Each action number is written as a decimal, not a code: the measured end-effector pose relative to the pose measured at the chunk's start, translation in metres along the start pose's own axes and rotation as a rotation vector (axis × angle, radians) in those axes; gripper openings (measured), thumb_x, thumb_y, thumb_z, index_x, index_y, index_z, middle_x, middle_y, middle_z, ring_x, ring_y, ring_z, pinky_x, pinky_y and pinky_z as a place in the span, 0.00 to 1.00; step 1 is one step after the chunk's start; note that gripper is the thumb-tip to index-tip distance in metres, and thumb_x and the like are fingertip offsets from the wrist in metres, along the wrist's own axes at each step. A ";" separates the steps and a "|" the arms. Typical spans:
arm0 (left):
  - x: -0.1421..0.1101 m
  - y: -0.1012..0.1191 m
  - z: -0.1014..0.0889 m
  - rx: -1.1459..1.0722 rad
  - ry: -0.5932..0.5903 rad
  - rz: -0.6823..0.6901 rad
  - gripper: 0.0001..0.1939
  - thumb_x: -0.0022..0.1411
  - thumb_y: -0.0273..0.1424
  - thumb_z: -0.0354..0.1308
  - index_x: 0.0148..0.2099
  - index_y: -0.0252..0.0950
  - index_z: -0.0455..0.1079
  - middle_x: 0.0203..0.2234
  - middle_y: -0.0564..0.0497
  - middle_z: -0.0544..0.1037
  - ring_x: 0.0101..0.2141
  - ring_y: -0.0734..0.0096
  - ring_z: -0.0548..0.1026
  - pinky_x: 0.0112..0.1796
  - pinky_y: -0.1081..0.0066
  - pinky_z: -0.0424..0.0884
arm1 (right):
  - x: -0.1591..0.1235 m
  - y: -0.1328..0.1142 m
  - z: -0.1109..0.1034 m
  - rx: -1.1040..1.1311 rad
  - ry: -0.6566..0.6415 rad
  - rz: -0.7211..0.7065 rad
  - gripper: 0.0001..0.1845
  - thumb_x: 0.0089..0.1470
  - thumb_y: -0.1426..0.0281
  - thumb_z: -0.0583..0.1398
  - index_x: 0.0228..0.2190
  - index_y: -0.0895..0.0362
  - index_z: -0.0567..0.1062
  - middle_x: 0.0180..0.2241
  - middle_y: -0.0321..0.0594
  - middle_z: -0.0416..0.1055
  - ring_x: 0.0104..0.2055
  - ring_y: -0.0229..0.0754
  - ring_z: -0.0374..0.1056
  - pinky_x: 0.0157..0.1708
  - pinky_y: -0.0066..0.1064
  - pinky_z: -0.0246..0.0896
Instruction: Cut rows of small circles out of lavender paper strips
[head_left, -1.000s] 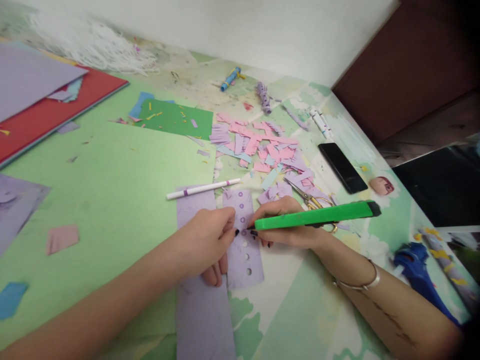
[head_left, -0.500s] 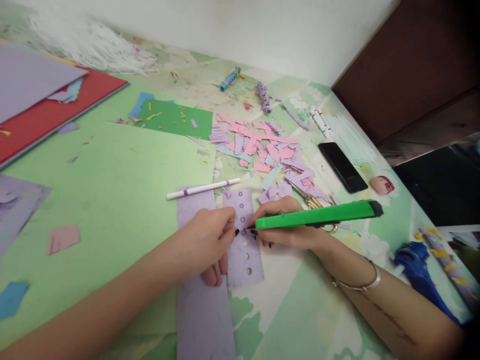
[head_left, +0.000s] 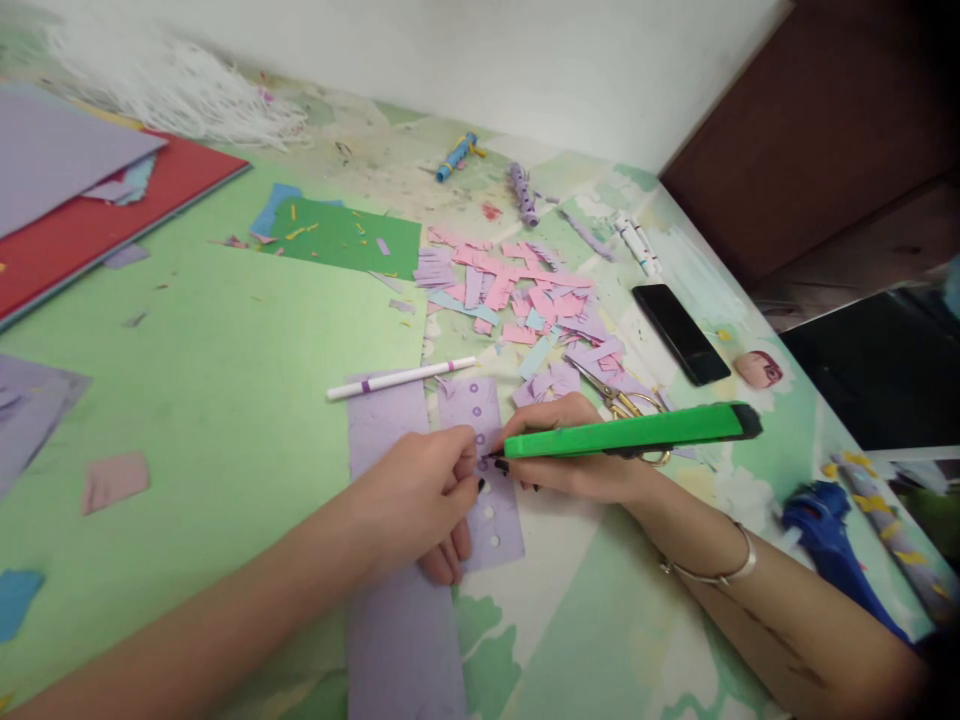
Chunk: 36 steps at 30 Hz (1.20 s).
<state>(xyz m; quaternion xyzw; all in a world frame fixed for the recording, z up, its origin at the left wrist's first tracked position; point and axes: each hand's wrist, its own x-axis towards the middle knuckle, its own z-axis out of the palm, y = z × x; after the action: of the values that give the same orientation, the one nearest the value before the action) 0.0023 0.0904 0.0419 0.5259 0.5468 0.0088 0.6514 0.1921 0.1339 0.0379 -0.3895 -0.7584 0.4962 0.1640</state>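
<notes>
My right hand (head_left: 574, 450) grips a bright green utility knife (head_left: 630, 432), its tip touching a small lilac paper strip (head_left: 480, 470) marked with purple circles and punched with round holes. My left hand (head_left: 416, 495) presses down on that strip right beside the knife tip, fingers curled, partly covering it. A longer lilac strip (head_left: 401, 600) lies under my left wrist. A white marker pen (head_left: 401, 378) lies just beyond the strips. A bracelet circles my right wrist.
A heap of pink, lilac and blue paper scraps (head_left: 525, 305) lies beyond my hands, with gold scissors (head_left: 622, 400) at its edge. A black phone (head_left: 679, 333), glue sticks (head_left: 637, 245), a blue glue gun (head_left: 829, 535), green card (head_left: 341, 238) and red card (head_left: 97, 215) surround them.
My left hand has slid slightly toward me along the small strip. The knife tip stays at the same spot. The view has shifted a little.
</notes>
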 end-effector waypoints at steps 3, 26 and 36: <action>0.000 -0.001 -0.010 0.177 0.068 0.072 0.07 0.56 0.32 0.52 0.37 0.42 0.57 0.13 0.64 0.66 0.11 0.72 0.66 0.14 0.76 0.57 | -0.002 -0.002 0.003 0.019 0.026 0.051 0.05 0.44 0.77 0.60 0.27 0.62 0.76 0.20 0.35 0.72 0.22 0.33 0.67 0.23 0.20 0.61; 0.005 -0.008 -0.032 0.620 0.300 0.280 0.29 0.52 0.36 0.61 0.57 0.57 0.65 0.16 0.60 0.70 0.20 0.72 0.67 0.24 0.76 0.58 | -0.007 0.003 0.009 -0.028 0.063 -0.199 0.11 0.47 0.77 0.57 0.34 0.63 0.78 0.23 0.38 0.74 0.22 0.31 0.64 0.22 0.21 0.60; 0.004 -0.007 -0.035 0.340 0.222 0.194 0.27 0.53 0.36 0.59 0.57 0.52 0.67 0.08 0.66 0.64 0.08 0.76 0.64 0.18 0.76 0.60 | -0.006 -0.003 0.012 -0.082 0.103 -0.164 0.12 0.45 0.79 0.58 0.32 0.65 0.79 0.25 0.40 0.76 0.23 0.32 0.68 0.24 0.21 0.62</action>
<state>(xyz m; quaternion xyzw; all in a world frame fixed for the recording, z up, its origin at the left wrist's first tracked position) -0.0254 0.1132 0.0394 0.6741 0.5557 0.0369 0.4851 0.1874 0.1211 0.0362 -0.3574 -0.7980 0.4291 0.2267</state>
